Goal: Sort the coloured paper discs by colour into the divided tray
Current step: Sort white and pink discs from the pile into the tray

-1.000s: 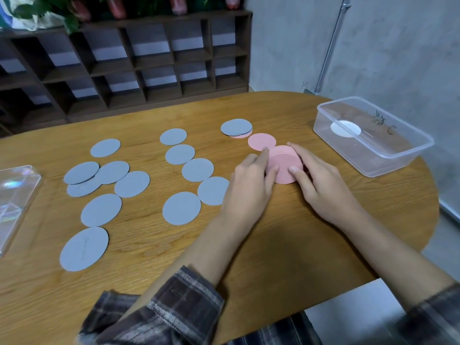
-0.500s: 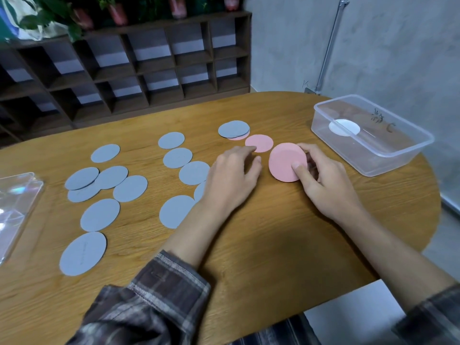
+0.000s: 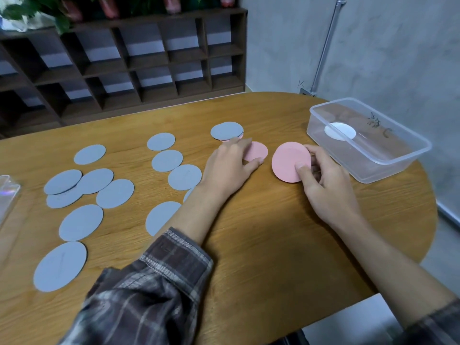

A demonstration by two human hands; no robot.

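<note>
Oval wooden table (image 3: pixel 261 245) fills frame. Clear rectangular plastic tub (image 3: pixel 368 168), right edge, holds white paper disc (image 3: pixel 339 130). Grey-blue paper discs (image 3: pixel 81 221) spread across left half. Right hand (image 3: pixel 328 185) pinches large pink paper disc (image 3: pixel 288 160), centre-right, thumb on top. Left hand (image 3: pixel 229 168) lies flat-fingered on small pink paper disc (image 3: pixel 260 149), centre. Step, we judge: gathering pinks. Next: lift small one, add to held one.

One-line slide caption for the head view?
Right hand grips a large pink disc; left hand touches a smaller pink disc beside grey discs.

pink discs (image 3: pixel 290 161), grey discs (image 3: pixel 115 193), plaid sleeve (image 3: pixel 154 282).
</note>
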